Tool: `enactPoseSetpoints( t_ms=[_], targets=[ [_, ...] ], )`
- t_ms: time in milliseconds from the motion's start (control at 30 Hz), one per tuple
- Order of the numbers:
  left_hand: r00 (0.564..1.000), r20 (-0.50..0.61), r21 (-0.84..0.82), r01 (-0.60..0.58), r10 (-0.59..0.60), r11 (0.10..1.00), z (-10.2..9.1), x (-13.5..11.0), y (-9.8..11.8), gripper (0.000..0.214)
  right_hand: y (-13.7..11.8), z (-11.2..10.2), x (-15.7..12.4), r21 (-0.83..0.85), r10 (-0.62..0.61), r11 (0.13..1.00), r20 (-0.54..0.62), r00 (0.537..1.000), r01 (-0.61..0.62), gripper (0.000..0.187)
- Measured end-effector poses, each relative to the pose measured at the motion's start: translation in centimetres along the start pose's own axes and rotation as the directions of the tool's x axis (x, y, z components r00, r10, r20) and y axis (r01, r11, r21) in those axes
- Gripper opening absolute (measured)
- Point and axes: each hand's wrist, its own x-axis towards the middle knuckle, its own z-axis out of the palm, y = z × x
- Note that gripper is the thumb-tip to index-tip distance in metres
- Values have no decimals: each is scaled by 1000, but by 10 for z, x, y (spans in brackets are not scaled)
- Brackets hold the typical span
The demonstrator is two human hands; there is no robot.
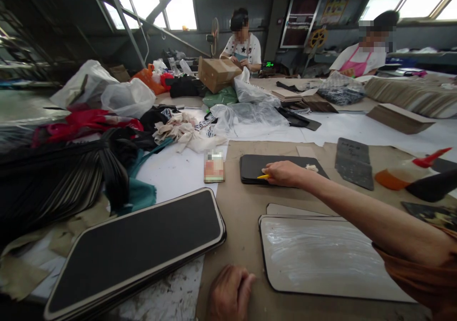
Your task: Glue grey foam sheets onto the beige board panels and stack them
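My right hand (283, 173) reaches over a stack of dark flat panels (250, 163), closed around a thin yellow tool (263, 177) whose tip points left; I cannot make out its kind. A small pale wad (312, 168) lies on the same stack, near my wrist. Below my forearm is a light grey panel (321, 254) with rounded corners and shiny wet-looking streaks, on top of similar panels. My left hand (230, 292) rests on the brown cardboard sheet (235, 235) with fingers curled in, nothing visible in it. Left of it lies a stack of black panels with pale borders (143, 245).
A bottle of orange liquid with a red nozzle (400, 173) stands at right, near a dark grey template (353, 163). Dark layered material (67, 178) is heaped at left. Plastic bags (246, 116) and a cardboard box (217, 73) lie behind. Two people work across the table.
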Motion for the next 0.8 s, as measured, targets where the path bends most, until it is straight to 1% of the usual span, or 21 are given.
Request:
enactPoseSetpoints(
  t_ms=[133, 300, 400, 467, 600, 800],
  targets=[
    [998, -51, -4, 23, -23, 1000, 4, -2, 1, 21, 2, 1, -2, -3, -11, 1000, 6, 1000, 11, 33],
    [997, -67, -5, 31, -31, 1000, 4, -1, 1, 22, 4, 2, -4, -5, -6, 1000, 9, 1000, 6, 34],
    [1000, -19, -3, -14, 14, 1000, -1, 2, 1, 18, 6, 3, -4, 1, -16, 1000, 3, 1000, 16, 34],
    [1000, 4, -1, -21, 21, 1000, -2, 2, 1, 17, 7, 2, -4, 5, -24, 1000, 0, 1000, 24, 34],
    [998, -54, 12, 35, -34, 999, 3, 0, 1, 23, 7, 0, -4, 20, -24, 1000, 11, 1000, 24, 35],
    [993, -109, 14, 40, -38, 999, 13, -5, -2, 27, 7, -1, -4, 40, -16, 999, 11, 1000, 16, 36]
  ],
)
